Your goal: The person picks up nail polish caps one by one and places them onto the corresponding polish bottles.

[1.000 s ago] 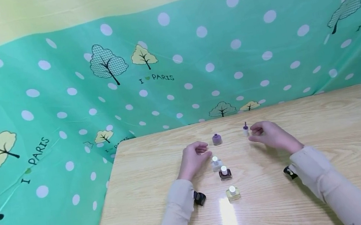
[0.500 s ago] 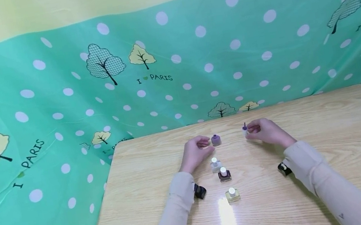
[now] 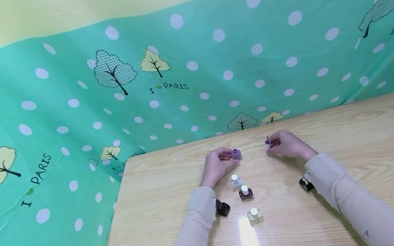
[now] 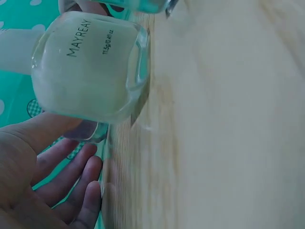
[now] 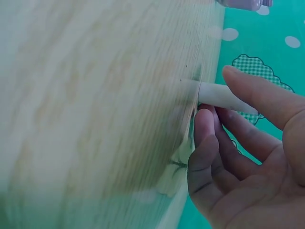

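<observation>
A small purple nail polish bottle (image 3: 236, 155) stands uncapped near the back of the table. My left hand (image 3: 219, 166) reaches around its left side, thumb in front and fingers behind. In the left wrist view those fingers (image 4: 71, 179) are fairly straight and spread, with the purple bottle (image 4: 93, 131) partly hidden behind the thumb. To the right, a white cap (image 3: 267, 145) stands upside down, its purple-coated brush pointing up. My right hand (image 3: 289, 143) pinches this cap; in the right wrist view, thumb and fingers lie on either side of the white cap (image 5: 217, 95).
In front of the purple bottle stand a clear bottle (image 3: 236, 183), a dark bottle (image 3: 246, 194) and a pale yellow bottle (image 3: 255, 216), all white-capped. A lettered bottle (image 4: 90, 71) fills much of the left wrist view. A patterned green cloth (image 3: 182, 78) hangs behind the table.
My left hand has moved right and slightly back, up to the purple bottle. My right hand has moved left and closed in on the white cap. The bottles have stayed in place.
</observation>
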The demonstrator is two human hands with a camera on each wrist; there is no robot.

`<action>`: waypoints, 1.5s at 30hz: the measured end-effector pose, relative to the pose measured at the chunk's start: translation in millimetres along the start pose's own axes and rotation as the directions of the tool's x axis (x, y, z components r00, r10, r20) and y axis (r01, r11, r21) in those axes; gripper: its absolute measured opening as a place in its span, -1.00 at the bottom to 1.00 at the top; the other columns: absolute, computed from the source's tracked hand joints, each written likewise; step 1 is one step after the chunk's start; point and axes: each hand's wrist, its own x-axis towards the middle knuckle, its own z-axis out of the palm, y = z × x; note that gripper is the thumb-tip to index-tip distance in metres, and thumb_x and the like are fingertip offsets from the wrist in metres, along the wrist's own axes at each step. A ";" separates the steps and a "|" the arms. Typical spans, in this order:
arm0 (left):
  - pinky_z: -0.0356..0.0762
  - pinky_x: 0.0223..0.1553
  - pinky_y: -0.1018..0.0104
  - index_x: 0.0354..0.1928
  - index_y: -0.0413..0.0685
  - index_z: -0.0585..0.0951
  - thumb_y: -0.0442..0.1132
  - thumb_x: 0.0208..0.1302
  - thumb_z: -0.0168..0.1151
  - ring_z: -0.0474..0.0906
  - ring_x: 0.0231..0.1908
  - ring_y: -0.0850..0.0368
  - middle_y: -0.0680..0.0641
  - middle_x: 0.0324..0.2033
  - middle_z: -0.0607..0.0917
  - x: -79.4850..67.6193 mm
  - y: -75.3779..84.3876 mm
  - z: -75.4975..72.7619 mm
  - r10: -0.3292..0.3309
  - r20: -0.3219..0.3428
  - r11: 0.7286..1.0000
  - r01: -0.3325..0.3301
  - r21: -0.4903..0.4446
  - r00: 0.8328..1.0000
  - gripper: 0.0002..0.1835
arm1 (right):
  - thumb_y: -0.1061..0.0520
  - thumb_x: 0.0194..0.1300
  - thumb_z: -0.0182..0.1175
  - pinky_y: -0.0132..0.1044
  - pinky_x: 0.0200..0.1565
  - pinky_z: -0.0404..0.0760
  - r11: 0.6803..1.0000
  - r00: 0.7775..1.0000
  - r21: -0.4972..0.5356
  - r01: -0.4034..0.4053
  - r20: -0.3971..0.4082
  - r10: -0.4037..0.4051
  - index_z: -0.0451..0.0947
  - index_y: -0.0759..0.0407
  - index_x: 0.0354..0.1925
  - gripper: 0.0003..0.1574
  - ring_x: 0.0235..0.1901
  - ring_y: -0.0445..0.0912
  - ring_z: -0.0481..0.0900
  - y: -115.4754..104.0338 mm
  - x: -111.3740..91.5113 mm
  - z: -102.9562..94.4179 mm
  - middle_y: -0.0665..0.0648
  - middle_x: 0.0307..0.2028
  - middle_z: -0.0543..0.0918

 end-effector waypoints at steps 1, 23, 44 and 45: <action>0.62 -0.08 0.39 -0.01 -0.08 0.68 -0.21 0.07 0.53 0.63 -0.19 0.18 -0.01 -0.17 0.74 -0.5 0.2 0.4 0.000 -0.001 1.000 0.000 0.001 1.000 -0.60 | 0.18 0.31 0.28 -0.27 -0.27 0.59 1.000 1.000 0.000 0.002 0.003 -0.002 0.56 0.44 0.01 -0.60 -0.29 -0.03 0.53 -0.5 -0.1 0.9 0.24 -0.21 0.63; 0.63 -0.18 0.44 -0.14 -0.05 0.73 -0.21 0.12 0.49 0.64 -0.29 0.24 0.01 -0.24 0.76 -12.8 -2.8 -9.5 -0.011 -0.052 0.999 0.014 0.049 0.999 -0.74 | 0.17 0.26 0.34 -0.22 -0.29 0.61 1.000 1.000 -0.016 0.015 0.002 -0.015 0.64 0.36 -0.10 -0.69 -0.32 0.03 0.57 -16.0 -15.1 -1.2 0.22 -0.25 0.68; 0.65 -0.13 0.36 -0.09 -0.06 0.71 -0.18 0.13 0.48 0.64 -0.19 0.18 0.03 -0.23 0.76 -47.4 7.5 -26.0 0.027 -0.126 0.999 -0.022 0.044 0.992 -0.70 | 0.16 0.24 0.36 -0.29 -0.25 0.58 0.977 0.975 -0.130 0.171 -0.119 -0.187 0.68 0.26 -0.16 -0.77 -0.31 -0.11 0.57 -29.0 -70.6 -7.6 0.04 -0.31 0.70; 0.65 -0.13 0.36 -0.09 -0.06 0.71 -0.18 0.13 0.48 0.64 -0.19 0.18 0.03 -0.23 0.76 -49.9 8.5 -26.9 0.026 -0.130 0.999 -0.021 0.044 0.991 -0.70 | 0.15 0.24 0.36 -0.30 -0.26 0.58 0.977 0.975 -0.126 0.171 -0.119 -0.186 0.68 0.25 -0.15 -0.77 -0.31 -0.11 0.57 -29.8 -72.5 -7.2 0.03 -0.32 0.69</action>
